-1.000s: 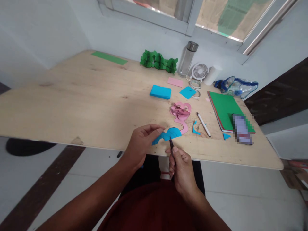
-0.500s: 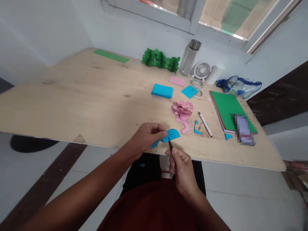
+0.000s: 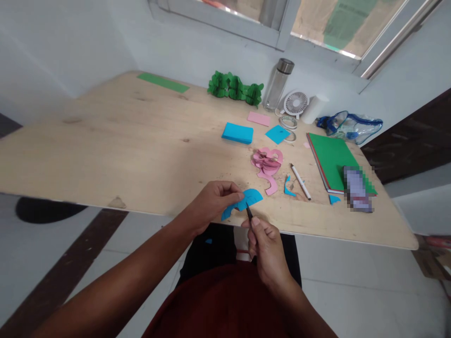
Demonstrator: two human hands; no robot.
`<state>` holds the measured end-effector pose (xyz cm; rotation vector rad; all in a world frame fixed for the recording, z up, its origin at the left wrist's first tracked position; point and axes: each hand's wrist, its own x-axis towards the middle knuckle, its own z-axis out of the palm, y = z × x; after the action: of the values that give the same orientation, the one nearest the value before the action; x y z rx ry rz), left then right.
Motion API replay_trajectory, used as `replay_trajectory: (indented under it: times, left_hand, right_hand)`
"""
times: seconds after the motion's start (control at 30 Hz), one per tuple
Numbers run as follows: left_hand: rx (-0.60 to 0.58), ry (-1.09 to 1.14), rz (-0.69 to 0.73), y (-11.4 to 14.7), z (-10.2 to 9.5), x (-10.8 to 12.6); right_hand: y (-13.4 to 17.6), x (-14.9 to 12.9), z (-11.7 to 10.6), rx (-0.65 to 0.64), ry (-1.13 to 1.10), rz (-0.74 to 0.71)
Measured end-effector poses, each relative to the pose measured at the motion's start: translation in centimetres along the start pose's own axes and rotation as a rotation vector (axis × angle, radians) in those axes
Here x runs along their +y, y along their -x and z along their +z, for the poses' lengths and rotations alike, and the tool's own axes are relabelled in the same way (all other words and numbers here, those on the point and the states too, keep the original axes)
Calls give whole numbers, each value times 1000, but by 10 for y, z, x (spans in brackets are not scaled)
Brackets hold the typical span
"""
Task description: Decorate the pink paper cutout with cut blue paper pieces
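Note:
My left hand [image 3: 220, 202] pinches a curved piece of blue paper [image 3: 254, 196] between thumb and fingers at the table's front edge. Faint lines show on the paper, and its lower side has a notched, cut outline. My right hand [image 3: 266, 239] is closed around dark, slim scissors [image 3: 249, 213], whose handles are hidden in the palm. Their tip meets the lower edge of the blue paper. Just beyond lies a bundle of cut pink paper [image 3: 267, 162] with a curled pink strip [image 3: 270, 184]. Blue paper scraps [image 3: 289, 188] rest to the right.
Right of the scraps are a white pen [image 3: 300, 182], a green folder [image 3: 333, 162] and a blurred-out object [image 3: 357, 188]. Farther back sit a blue paper stack [image 3: 237, 133], green paper shapes [image 3: 235, 88], a glass bottle [image 3: 279, 84], a small fan [image 3: 296, 103] and tape rolls [image 3: 288, 122].
The blue paper has shifted and turned slightly in my left hand, its right end a little lower. Both hands keep nearly the same place.

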<state>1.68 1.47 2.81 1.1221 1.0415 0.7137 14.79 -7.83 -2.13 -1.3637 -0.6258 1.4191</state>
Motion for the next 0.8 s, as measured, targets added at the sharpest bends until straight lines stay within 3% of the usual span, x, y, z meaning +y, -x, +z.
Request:
replay_trajectory:
  times: [0.8]
  left_hand:
    - [-42,-26,-14,-1,-2,-1]
  right_hand:
    - [0,-1,1,-10,-18,13]
